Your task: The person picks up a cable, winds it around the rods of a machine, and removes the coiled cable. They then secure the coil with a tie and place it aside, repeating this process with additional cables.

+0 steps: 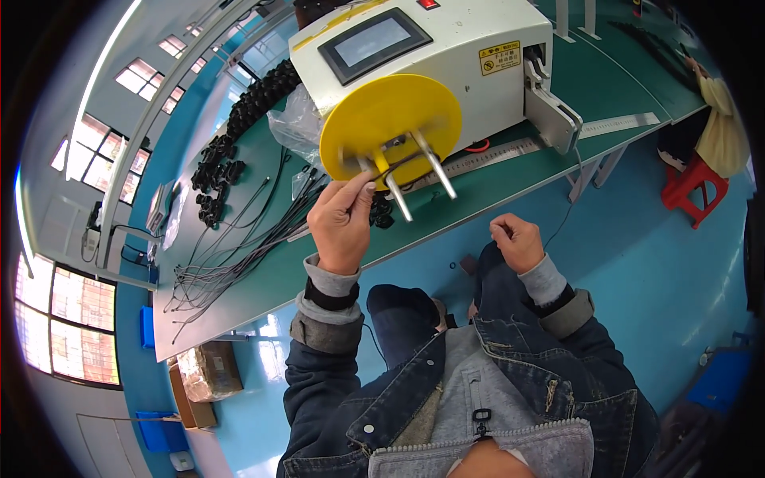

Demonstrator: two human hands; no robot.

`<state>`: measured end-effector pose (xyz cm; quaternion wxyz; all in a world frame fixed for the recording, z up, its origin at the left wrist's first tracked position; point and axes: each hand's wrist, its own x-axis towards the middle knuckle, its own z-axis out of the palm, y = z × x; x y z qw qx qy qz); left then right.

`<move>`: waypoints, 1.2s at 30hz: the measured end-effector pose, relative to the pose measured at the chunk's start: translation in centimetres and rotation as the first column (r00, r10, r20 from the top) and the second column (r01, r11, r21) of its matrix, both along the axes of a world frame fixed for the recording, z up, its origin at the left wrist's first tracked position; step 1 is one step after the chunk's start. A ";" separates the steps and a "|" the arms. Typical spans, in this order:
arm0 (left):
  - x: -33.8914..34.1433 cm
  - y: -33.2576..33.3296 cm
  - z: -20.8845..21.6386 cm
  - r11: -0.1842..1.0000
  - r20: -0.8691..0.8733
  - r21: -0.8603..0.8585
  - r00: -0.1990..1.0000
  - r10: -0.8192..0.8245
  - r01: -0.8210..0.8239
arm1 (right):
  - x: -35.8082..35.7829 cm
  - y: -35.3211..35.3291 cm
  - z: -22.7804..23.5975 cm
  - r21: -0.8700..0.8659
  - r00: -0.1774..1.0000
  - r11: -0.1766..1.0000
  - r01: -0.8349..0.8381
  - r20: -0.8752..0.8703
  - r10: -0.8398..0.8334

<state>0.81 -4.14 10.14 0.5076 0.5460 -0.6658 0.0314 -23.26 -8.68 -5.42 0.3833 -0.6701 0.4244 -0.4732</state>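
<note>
A white winding machine [478, 88] stands on the green table, its yellow disc [343, 119] facing me. Two metal posts [434, 167] stick out from the disc toward me. The fingertips of my left hand [341, 223] are pinched at the disc's lower edge, on a thin black cable [396, 166] that lies against the posts. Part of that cable is hidden by the fingers and posts. My right hand [519, 240] hovers above my lap, apart from the table, with its fingers curled in and nothing visible in them.
Loose grey and black cables [215, 275] spread over the table's left side, beside coiled black cables [215, 171] and a clear plastic bag [299, 119]. A steel ruler [502, 155] lies along the front edge. At the right, a person sits on a red stool [695, 191]. Cardboard boxes [209, 372] stand below left.
</note>
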 end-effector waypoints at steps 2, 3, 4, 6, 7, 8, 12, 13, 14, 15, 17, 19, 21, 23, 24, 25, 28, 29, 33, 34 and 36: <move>-0.1 0.3 -0.1 1.000 0.020 0.000 1.000 0.012 -0.012 | 0.1 0.1 -0.1 0.019 1.000 1.000 -0.022 -0.002 0.022; -0.1 0.4 -0.2 1.000 0.020 -0.001 1.000 0.016 -0.016 | 0.1 0.1 -0.1 0.019 1.000 1.000 -0.025 -0.002 0.025; -0.1 0.6 -0.3 1.000 0.003 -0.002 1.000 0.012 -0.012 | 0.2 0.1 -0.2 0.037 0.999 0.999 -0.032 0.002 0.032; -0.1 0.8 -0.5 1.000 -0.032 -0.007 0.999 0.006 -0.006 | 0.3 0.0 -0.4 0.074 0.999 0.996 -0.048 0.008 0.048; -0.3 1.0 -0.7 1.000 -0.033 -0.007 0.999 0.010 -0.010 | 0.4 0.0 -0.4 0.074 0.999 0.996 -0.052 0.007 0.052; -0.5 1.1 -0.9 1.000 -0.035 -0.008 0.999 0.019 -0.019 | 0.4 0.1 -0.3 0.079 0.998 0.995 -0.063 0.010 0.062; -1.5 1.5 -1.9 1.000 -0.091 -0.006 0.995 0.026 -0.027 | 0.6 0.2 -0.4 0.097 0.996 0.991 -0.087 0.022 0.085; -1.7 1.4 -2.2 1.000 -0.140 -0.006 0.990 0.017 -0.018 | 0.6 0.2 -0.5 0.102 0.996 0.991 -0.092 0.029 0.089; -2.0 1.3 -2.5 1.000 -0.189 -0.006 0.982 0.007 -0.008 | 0.6 0.2 -0.5 0.106 0.995 0.990 -0.095 0.037 0.092; -2.1 1.2 -2.7 1.000 -0.189 -0.005 0.982 0.008 -0.009 | 0.6 0.2 -0.4 0.107 0.995 0.989 -0.097 0.037 0.093; -2.5 0.6 -2.7 0.996 -0.126 -0.086 0.991 -0.041 0.031 | 0.6 0.3 0.2 0.103 0.993 0.988 -0.112 0.061 0.106; -2.8 0.1 -2.3 0.991 -0.088 -0.125 0.994 -0.066 0.055 | 0.7 0.2 1.1 0.099 0.991 0.988 -0.118 0.076 0.111; -3.8 -0.7 -1.3 0.994 -0.135 -0.099 0.989 -0.063 0.050 | 0.8 -0.1 2.5 0.047 0.984 0.990 -0.133 0.125 0.126; -4.4 -0.9 -0.9 0.995 -0.149 -0.087 0.987 -0.057 0.045 | 1.3 -0.4 4.4 0.017 0.978 0.990 -0.142 0.158 0.138; -4.6 -1.1 -1.1 0.997 -0.137 -0.071 0.990 -0.043 0.034 | 1.7 -0.6 5.5 -0.020 0.973 0.989 -0.145 0.177 0.146; -4.8 -0.9 -1.2 0.998 -0.127 -0.052 0.992 -0.027 0.021 | 2.0 -0.6 6.5 -0.053 0.968 0.987 -0.149 0.196 0.156; -5.5 -1.0 -0.9 1.000 -0.096 -0.019 0.995 -0.004 0.002 | 2.5 -1.2 8.6 -0.111 0.964 0.981 -0.159 0.196 0.179; -5.7 -1.1 -0.6 1.000 -0.084 -0.005 0.996 0.006 -0.006 | 2.7 -1.4 9.1 -0.135 0.966 0.976 -0.171 0.172 0.193; -5.8 -0.9 -0.6 0.999 0.029 0.041 0.999 0.024 -0.025 | 3.3 -3.0 10.2 -0.279 0.982 0.953 -0.120 0.105 0.155; -5.7 -1.0 -0.7 0.998 0.077 0.054 0.997 0.027 -0.031 | 3.4 -3.4 10.4 -0.341 0.988 0.936 -0.090 0.084 0.126; -5.5 -1.4 -0.9 0.997 0.061 0.072 0.998 0.013 -0.017 | 3.6 -4.1 10.2 -0.339 0.981 0.931 -0.138 0.081 0.175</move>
